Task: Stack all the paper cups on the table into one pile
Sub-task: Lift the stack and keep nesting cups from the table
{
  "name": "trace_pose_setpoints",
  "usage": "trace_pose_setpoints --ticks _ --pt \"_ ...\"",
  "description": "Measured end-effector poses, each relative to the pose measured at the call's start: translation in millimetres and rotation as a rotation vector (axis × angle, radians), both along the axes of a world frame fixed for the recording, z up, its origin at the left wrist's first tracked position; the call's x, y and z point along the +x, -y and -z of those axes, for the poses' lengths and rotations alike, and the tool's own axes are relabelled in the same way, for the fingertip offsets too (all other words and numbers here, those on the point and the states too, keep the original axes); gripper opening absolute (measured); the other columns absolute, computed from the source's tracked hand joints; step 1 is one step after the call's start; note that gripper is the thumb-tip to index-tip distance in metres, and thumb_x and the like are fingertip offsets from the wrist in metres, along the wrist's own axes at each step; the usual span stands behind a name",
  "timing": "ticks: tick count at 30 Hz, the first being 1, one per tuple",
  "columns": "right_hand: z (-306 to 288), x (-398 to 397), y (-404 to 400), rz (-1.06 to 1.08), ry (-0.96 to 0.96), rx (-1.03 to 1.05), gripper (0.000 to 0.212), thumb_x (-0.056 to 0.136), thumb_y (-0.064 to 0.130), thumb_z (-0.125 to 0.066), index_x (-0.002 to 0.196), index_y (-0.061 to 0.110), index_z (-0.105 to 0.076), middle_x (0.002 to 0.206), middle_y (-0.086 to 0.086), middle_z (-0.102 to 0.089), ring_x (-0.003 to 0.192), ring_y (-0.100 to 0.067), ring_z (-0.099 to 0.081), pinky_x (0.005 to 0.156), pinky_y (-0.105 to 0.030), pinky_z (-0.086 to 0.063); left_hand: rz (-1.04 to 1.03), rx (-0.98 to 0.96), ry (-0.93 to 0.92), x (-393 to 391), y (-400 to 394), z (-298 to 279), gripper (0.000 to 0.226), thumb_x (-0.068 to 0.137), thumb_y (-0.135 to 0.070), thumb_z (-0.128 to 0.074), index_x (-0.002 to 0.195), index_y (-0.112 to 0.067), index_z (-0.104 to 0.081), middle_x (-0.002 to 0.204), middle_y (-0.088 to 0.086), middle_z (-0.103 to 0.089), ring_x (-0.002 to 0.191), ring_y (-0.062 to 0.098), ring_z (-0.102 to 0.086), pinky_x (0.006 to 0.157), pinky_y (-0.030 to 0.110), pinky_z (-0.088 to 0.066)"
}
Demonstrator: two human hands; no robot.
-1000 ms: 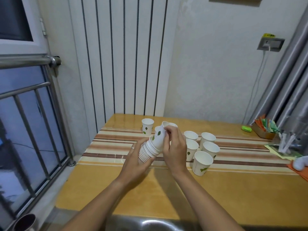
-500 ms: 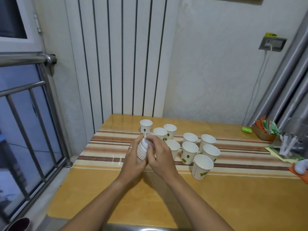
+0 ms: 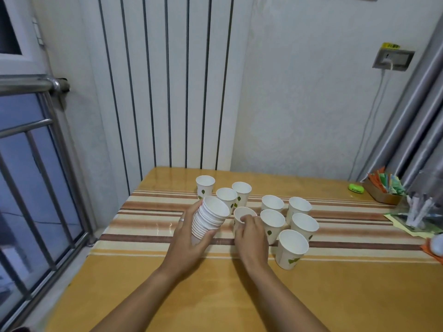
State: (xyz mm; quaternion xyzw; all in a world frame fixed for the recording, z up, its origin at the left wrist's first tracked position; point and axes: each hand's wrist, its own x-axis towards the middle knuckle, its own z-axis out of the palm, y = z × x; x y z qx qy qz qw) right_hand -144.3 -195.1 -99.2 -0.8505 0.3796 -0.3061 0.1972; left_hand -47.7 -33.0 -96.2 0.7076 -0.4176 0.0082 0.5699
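Nine loose cups crowd together, so the right hand [image 3: 250, 233], fingers curled round the nearest cup [image 3: 243, 218], could topple neighbours while the left hand [image 3: 189, 238] clamps the tilted stack [image 3: 211, 218].

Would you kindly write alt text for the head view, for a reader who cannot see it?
A person's left hand holds a tilted pile of nested white paper cups over a striped table runner, while the right hand grips one loose white paper cup. Eight more white cups stand upright nearby on the yellow wooden table.
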Motion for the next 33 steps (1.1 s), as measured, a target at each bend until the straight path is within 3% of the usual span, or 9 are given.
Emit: trace_pose_setpoints --ticks 3,7,12,17,26,30,33 --pt "-1.1 3.0 0.5 -0.01 0.043 -0.055 0.019 0.105 0.018 -0.05 0.107 0.009 -0.067 0.105 -0.006 -0.064 0.098 -0.029 -0.061 0.069 -0.037 -0.04 -0.018 0.007 0.003 4.2 0.4 3.0 0.072 0.099 -0.032 -0.077 0.157 -0.046 -0.037 0.155 -0.022 -0.052 0.143 0.006 -0.049 0.116 0.043 -0.045" --pt "-15.8 12.5 -4.4 -0.053 0.247 -0.068 0.013 0.102 0.013 -0.051 0.1 0.012 -0.063 0.092 -0.003 -0.059 0.084 -0.024 -0.054 0.068 -0.041 -0.045 -0.056 -0.002 0.013 13.4 4.8 1.4 0.071 0.096 -0.033 -0.08 0.154 -0.045 -0.04 0.152 -0.02 -0.052 0.143 0.005 -0.048 0.113 0.035 -0.044" --pt "-38.4 23.0 -8.9 -0.094 0.447 -0.117 0.021 0.104 0.022 -0.043 0.1 0.014 -0.062 0.091 0.001 -0.06 0.081 -0.021 -0.053 0.067 -0.037 -0.043 -0.084 0.085 0.075 27.9 6.3 2.2 0.076 0.094 -0.035 -0.08 0.158 -0.042 -0.039 0.148 -0.013 -0.053 0.137 0.005 -0.05 0.107 0.029 -0.045" --pt "-53.2 28.5 -20.0 -0.123 0.573 -0.147 0.015 0.105 0.013 -0.047 0.1 0.012 -0.061 0.089 0.001 -0.059 0.079 -0.014 -0.048 0.066 -0.028 -0.035 -0.075 0.116 0.12 32.7 7.6 4.6 0.079 0.093 -0.033 -0.08 0.159 -0.044 -0.037 0.148 -0.012 -0.052 0.136 0.004 -0.049 0.107 0.03 -0.046" --pt "-46.1 33.7 -29.1 -0.39 0.455 -0.072 0.019 0.106 0.02 -0.044 0.093 0.017 -0.058 0.083 0.004 -0.059 0.08 -0.019 -0.055 0.071 -0.042 -0.046 -0.052 0.047 0.049 26.6 5.9 1.2 0.076 0.093 -0.032 -0.08 0.156 -0.046 -0.039 0.15 -0.016 -0.053 0.138 -0.001 -0.05 0.11 0.026 -0.045" --pt "-39.0 32.4 -34.1 -0.472 0.37 -0.078 0.018 0.108 0.024 -0.042 0.1 0.025 -0.058 0.086 0.008 -0.058 0.082 -0.014 -0.056 0.07 -0.035 -0.046 -0.06 0.01 0.016 23.3 7.5 -0.6 0.075 0.095 -0.03 -0.079 0.156 -0.048 -0.039 0.15 -0.017 -0.054 0.14 0.002 -0.051 0.112 0.031 -0.047" --pt "-41.1 30.4 -37.4 -0.53 0.348 -0.062 0.022 0.11 0.024 -0.041 0.091 0.035 -0.046 0.081 0.012 -0.051 0.078 -0.012 -0.052 0.066 -0.032 -0.041 -0.07 0.017 0.034 22.4 6.7 -2.5 0.079 0.099 -0.033 -0.075 0.161 -0.053 -0.03 0.155 -0.026 -0.047 0.144 -0.011 -0.041 0.112 0.01 -0.036"
